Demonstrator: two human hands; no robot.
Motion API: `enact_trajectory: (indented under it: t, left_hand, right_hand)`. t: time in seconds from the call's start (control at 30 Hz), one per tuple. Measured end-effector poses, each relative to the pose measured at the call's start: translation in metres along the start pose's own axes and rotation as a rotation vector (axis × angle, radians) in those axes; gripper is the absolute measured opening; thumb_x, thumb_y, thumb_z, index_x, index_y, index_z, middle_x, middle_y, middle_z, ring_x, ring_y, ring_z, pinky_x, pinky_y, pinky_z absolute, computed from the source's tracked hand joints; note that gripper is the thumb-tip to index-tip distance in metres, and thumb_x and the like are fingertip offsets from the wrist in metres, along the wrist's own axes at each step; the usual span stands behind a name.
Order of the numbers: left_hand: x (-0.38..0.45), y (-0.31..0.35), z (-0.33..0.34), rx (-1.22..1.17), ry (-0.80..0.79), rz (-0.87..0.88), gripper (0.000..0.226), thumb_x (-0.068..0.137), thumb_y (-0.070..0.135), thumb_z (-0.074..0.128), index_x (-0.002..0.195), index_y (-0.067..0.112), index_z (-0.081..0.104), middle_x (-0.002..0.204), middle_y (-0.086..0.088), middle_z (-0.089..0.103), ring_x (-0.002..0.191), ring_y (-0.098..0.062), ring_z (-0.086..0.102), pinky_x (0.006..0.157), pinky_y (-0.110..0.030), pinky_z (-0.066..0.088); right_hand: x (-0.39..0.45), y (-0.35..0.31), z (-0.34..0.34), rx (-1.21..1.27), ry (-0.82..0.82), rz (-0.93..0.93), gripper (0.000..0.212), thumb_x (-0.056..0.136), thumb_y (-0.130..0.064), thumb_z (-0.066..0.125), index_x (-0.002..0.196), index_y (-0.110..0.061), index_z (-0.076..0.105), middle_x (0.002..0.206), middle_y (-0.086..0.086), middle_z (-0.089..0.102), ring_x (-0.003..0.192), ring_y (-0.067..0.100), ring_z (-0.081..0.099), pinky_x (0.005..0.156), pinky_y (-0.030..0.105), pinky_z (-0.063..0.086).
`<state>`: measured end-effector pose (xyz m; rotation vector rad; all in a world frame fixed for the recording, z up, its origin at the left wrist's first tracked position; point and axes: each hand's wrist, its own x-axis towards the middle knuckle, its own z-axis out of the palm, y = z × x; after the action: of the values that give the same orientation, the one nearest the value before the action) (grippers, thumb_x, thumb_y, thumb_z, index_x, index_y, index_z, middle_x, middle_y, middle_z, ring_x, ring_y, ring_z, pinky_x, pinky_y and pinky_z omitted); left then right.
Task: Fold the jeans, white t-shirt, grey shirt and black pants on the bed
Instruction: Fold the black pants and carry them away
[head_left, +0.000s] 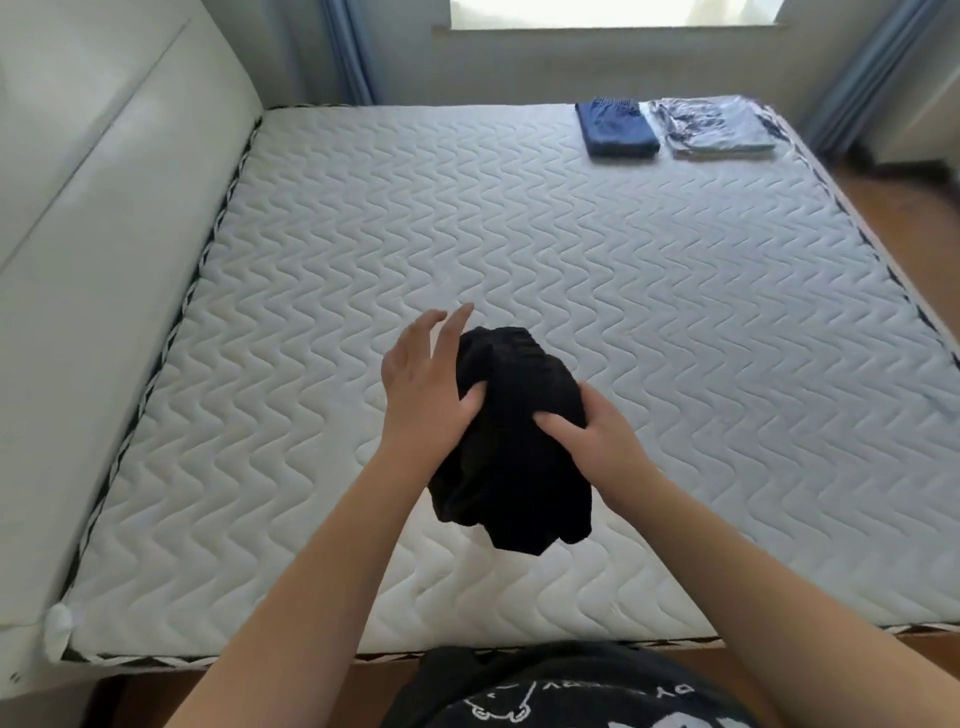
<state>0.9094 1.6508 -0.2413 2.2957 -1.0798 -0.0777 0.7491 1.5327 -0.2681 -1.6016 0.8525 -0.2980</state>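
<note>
Right hand (597, 441): clamped on the bunched black pants (514, 467), held over the bed (675, 338).
Left hand (421, 389): fingers spread straight, thumb on the cloth.
Done: jeans (618, 127) and a pale garment (719, 130) lie folded at the far corner.
Left: black pants, by my judgement; the fourth garment is unseen.

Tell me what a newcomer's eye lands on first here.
The crumpled black pants, held between the left hand and right hand over the near middle of the white quilted mattress, stand out first. Next come the folded jeans and a folded pale stack, side by side at the far right corner.
</note>
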Motion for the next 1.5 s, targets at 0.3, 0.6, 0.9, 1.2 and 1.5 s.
enact_trajectory:
  t: [0.3, 0.6, 0.9, 1.2, 1.5]
  left_hand:
    - [-0.025, 0.005, -0.011, -0.388, -0.199, 0.03, 0.059, 0.089, 0.062, 0.049, 0.139, 0.032, 0.042, 0.132, 0.018, 0.049, 0.118, 0.002, 0.047, 0.102, -0.024, 0.044]
    - [0.015, 0.005, -0.019, -0.419, -0.286, -0.081, 0.083, 0.068, 0.05, 0.08, 0.138, 0.032, 0.04, 0.127, 0.015, 0.055, 0.115, -0.005, 0.054, 0.096, -0.027, 0.047]
    - [0.044, 0.001, -0.039, -0.439, -0.362, -0.189, 0.046, 0.066, 0.033, 0.066, 0.111, 0.034, 0.062, 0.097, 0.013, 0.068, 0.093, -0.01, 0.065, 0.076, -0.027, 0.054]
    - [0.052, 0.009, -0.062, -0.784, -0.503, -0.268, 0.04, 0.062, 0.015, 0.065, 0.101, 0.02, 0.072, 0.099, -0.009, 0.074, 0.093, -0.026, 0.072, 0.078, -0.037, 0.06]
    - [0.058, 0.007, -0.067, -0.961, -0.627, -0.293, 0.045, 0.07, 0.01, 0.064, 0.115, 0.011, 0.067, 0.114, -0.014, 0.071, 0.104, -0.03, 0.069, 0.081, -0.037, 0.058]
  right_hand:
    - [0.016, -0.05, 0.011, 0.558, -0.119, 0.147, 0.035, 0.093, -0.028, 0.06, 0.125, -0.015, 0.059, 0.121, 0.011, 0.069, 0.108, 0.028, 0.068, 0.094, 0.046, 0.053]
    - [0.023, -0.079, -0.008, 0.645, -0.531, 0.17, 0.056, 0.097, -0.035, 0.019, 0.136, -0.014, 0.053, 0.138, 0.007, 0.059, 0.13, 0.021, 0.053, 0.11, 0.036, 0.037]
    - [0.032, -0.094, -0.032, -0.046, -0.046, -0.066, 0.032, 0.102, -0.029, 0.042, 0.095, -0.018, 0.072, 0.089, 0.0, 0.076, 0.083, 0.012, 0.072, 0.074, 0.025, 0.049]
    - [0.052, -0.051, -0.065, -0.512, -0.22, -0.172, 0.08, 0.083, -0.055, 0.069, 0.148, -0.05, 0.022, 0.154, -0.017, 0.031, 0.133, 0.002, 0.032, 0.107, 0.028, 0.027]
    - [0.057, -0.06, -0.069, -0.24, -0.067, -0.257, 0.024, 0.082, -0.05, 0.065, 0.094, -0.029, 0.07, 0.089, -0.007, 0.072, 0.089, 0.014, 0.067, 0.081, 0.037, 0.054]
